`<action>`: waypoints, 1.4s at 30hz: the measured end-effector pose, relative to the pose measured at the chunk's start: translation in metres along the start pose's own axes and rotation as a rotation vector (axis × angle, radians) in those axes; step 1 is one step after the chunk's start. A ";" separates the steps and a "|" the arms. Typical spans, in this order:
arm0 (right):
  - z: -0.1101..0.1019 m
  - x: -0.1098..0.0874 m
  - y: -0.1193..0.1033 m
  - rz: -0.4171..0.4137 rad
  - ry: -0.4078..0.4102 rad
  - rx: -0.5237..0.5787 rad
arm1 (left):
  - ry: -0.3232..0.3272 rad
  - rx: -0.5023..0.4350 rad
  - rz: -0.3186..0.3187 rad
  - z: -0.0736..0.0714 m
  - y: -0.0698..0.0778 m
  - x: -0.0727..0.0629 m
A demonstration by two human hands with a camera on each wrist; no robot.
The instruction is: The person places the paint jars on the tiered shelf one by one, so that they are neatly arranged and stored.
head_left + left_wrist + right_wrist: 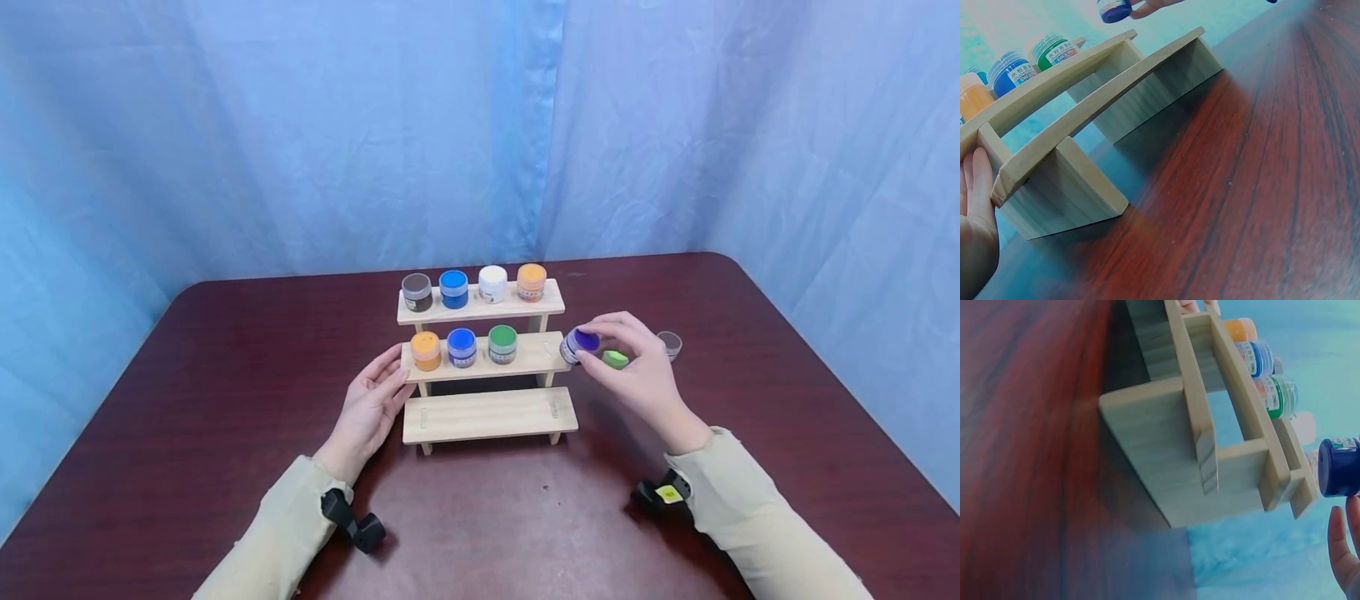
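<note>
"Grips?"
"My right grip (634, 367) pinches the purple jar (579, 345) near the right end of the middle tier (543, 347); my left grip (367, 410) touches the wooden rack (487, 414)."
"Labels?"
"On the green jar (1054, 51), apparently 水粉; remainder blurred."

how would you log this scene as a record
left hand: touching the left side of the wooden rack
right hand: holding a purple jar, tilted, near the right end of the middle step
top step: brown jar, blue jar, white jar, orange jar
middle step: orange jar, blue jar, green jar
right of rack: lime jar, partly hidden; brown-topped jar
</note>
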State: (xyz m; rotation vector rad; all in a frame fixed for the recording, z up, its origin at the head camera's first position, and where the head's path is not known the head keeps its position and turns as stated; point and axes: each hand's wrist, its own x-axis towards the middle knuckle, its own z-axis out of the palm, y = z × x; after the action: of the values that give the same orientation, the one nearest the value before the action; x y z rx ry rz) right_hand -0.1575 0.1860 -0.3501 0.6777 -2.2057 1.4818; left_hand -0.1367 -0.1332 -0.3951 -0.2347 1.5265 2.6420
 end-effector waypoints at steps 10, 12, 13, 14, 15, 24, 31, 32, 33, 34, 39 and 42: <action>0.013 0.010 -0.004 0.053 0.009 -0.001 | -0.009 0.003 0.006 0.000 -0.001 0.000; 0.015 0.014 -0.004 0.061 0.007 0.005 | -0.007 0.002 0.008 0.000 0.000 0.000; 0.016 0.015 -0.005 0.063 0.006 0.013 | -0.005 0.002 0.007 0.000 0.000 0.000; 0.017 0.017 -0.005 0.064 0.004 0.019 | -0.002 -0.001 0.006 0.000 0.000 0.000; 0.018 0.018 -0.008 0.061 0.003 0.023 | 0.000 -0.003 0.004 0.000 0.000 0.000; 0.024 0.024 -0.003 0.065 -0.020 0.004 | -0.004 0.009 -0.001 0.000 0.001 -0.001; 0.028 0.027 0.002 0.039 -0.045 -0.012 | -0.001 -0.003 -0.004 0.000 0.002 0.001; 0.028 0.027 0.003 0.037 -0.046 -0.013 | -0.001 -0.005 -0.004 0.000 0.002 0.001; 0.029 0.027 0.003 0.035 -0.047 -0.014 | -0.001 -0.007 -0.004 0.000 0.002 0.001; 0.029 0.027 0.003 0.035 -0.047 -0.016 | -0.003 -0.003 -0.002 0.000 0.002 0.001; 0.031 0.026 0.004 0.044 -0.059 -0.023 | -0.001 0.004 -0.005 0.001 0.003 0.000; 0.032 0.025 0.005 0.053 -0.065 -0.016 | 0.004 0.010 -0.009 0.001 0.003 -0.001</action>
State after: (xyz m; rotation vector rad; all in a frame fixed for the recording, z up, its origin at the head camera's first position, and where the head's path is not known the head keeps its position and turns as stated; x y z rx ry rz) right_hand -0.1819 0.1537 -0.3510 0.6758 -2.2982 1.4857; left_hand -0.1364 -0.1339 -0.3922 -0.2462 1.5361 2.6276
